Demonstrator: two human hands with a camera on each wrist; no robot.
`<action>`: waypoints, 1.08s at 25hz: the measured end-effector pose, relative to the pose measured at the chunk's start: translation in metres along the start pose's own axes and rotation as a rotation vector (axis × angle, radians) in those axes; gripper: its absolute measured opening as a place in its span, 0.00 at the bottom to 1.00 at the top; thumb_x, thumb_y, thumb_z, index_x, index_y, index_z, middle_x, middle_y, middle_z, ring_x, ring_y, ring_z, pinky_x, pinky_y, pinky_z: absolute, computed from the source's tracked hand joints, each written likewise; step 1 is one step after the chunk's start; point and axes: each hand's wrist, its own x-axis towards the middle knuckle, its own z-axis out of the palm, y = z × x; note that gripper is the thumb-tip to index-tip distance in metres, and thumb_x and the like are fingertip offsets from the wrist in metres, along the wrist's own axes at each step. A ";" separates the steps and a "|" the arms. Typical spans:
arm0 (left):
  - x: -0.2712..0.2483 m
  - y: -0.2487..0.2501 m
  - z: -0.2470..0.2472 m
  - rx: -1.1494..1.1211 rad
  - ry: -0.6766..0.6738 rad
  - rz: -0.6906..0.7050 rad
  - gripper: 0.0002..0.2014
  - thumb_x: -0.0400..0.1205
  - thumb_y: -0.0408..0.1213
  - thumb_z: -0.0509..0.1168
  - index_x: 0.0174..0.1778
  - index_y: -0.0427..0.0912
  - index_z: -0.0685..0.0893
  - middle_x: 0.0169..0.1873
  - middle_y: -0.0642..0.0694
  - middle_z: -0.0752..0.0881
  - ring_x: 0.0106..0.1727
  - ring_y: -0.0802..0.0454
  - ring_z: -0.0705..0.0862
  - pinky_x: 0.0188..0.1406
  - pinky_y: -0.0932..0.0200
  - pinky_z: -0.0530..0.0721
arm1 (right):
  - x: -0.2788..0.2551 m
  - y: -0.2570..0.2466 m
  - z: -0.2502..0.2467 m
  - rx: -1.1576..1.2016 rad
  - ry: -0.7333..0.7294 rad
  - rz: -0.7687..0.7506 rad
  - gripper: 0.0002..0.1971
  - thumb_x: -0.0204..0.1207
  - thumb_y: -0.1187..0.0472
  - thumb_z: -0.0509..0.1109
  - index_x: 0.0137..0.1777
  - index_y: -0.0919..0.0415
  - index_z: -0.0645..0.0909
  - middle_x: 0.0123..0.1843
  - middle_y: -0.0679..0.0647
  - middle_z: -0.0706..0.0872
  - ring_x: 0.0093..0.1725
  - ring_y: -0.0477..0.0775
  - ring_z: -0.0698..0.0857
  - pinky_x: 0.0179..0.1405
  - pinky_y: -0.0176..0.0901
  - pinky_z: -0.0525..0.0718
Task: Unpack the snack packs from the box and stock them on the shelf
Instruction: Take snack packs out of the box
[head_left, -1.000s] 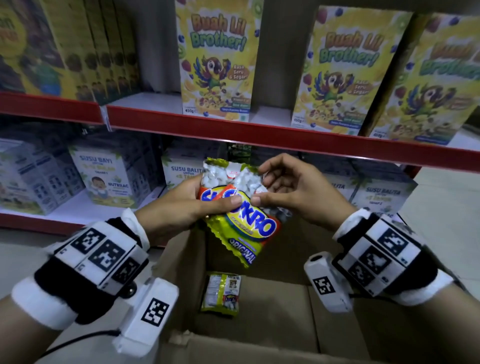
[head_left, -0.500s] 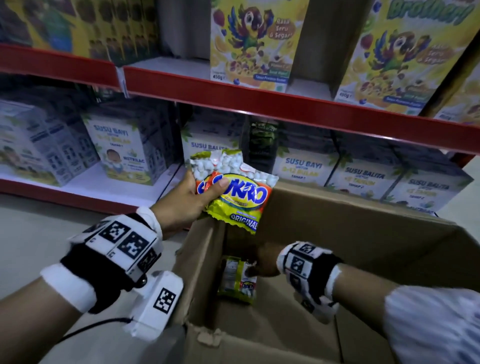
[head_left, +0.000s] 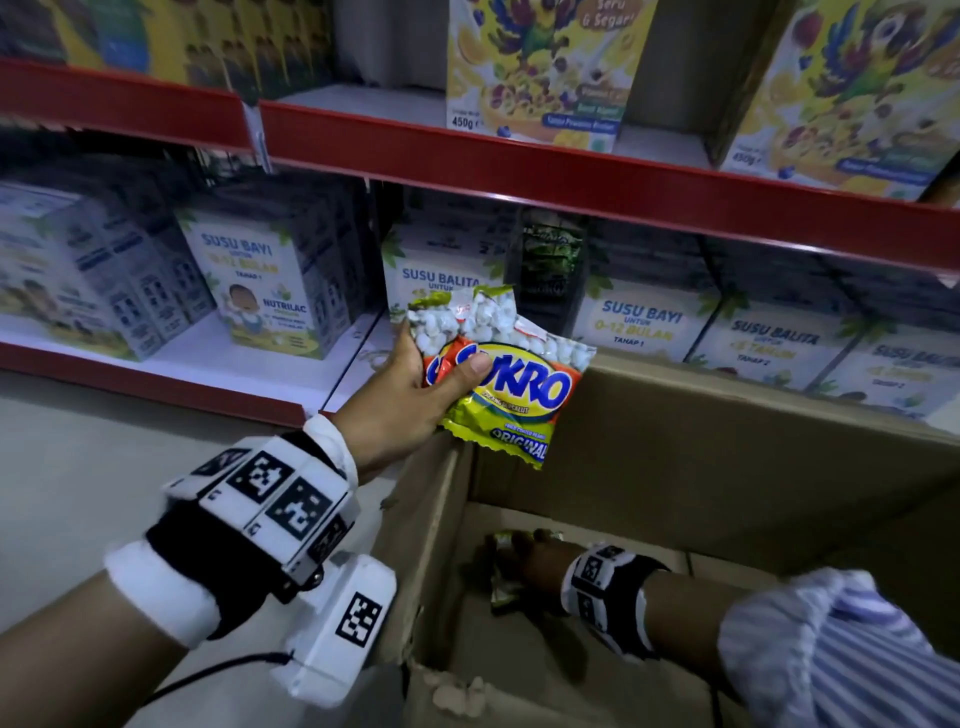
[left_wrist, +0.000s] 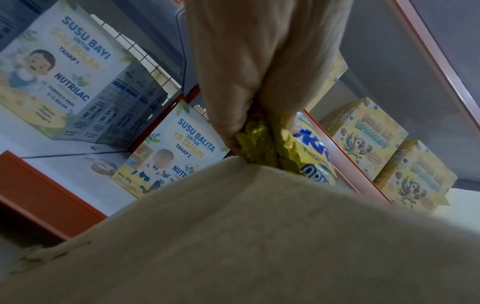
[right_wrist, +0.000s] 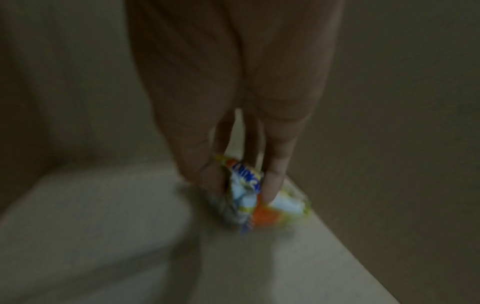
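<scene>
My left hand grips a small stack of yellow Sukro snack packs above the far left corner of the open cardboard box, thumb across the front pack. From the left wrist view the packs show below my curled fingers, just past the box's edge. My right hand is down on the box floor, its fingers pinching the last snack pack. The right wrist view is blurred but shows the pack crumpled between thumb and fingers.
A red-edged lower shelf holds white Susu Bayi and Susu Balita milk boxes, with a dark snack pack standing between boxes behind the left hand. Yellow cereal boxes line the upper shelf. Grey floor lies to the left.
My right hand left the packs held by the left hand, dropped into the box and closed on the pack lying on its floor. The left hand stayed raised with its packs.
</scene>
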 end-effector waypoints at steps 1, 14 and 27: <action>0.000 0.000 0.000 0.003 0.006 0.005 0.34 0.76 0.46 0.65 0.77 0.45 0.62 0.64 0.48 0.85 0.59 0.53 0.88 0.61 0.50 0.86 | -0.006 0.004 -0.006 0.125 -0.005 0.037 0.25 0.83 0.51 0.62 0.77 0.60 0.68 0.77 0.63 0.70 0.74 0.65 0.73 0.70 0.52 0.72; -0.015 0.052 0.016 -0.207 0.192 -0.090 0.19 0.80 0.38 0.69 0.65 0.37 0.80 0.47 0.38 0.90 0.33 0.51 0.90 0.29 0.52 0.90 | -0.236 0.063 -0.179 1.575 0.897 -0.134 0.05 0.69 0.64 0.72 0.40 0.65 0.88 0.43 0.65 0.90 0.38 0.59 0.89 0.44 0.45 0.88; -0.056 0.072 0.095 -0.304 -0.034 0.139 0.37 0.60 0.40 0.81 0.66 0.57 0.77 0.53 0.49 0.91 0.52 0.49 0.91 0.42 0.54 0.90 | -0.213 0.004 -0.153 1.059 1.585 0.161 0.08 0.83 0.55 0.61 0.44 0.55 0.69 0.41 0.59 0.81 0.39 0.53 0.83 0.38 0.49 0.80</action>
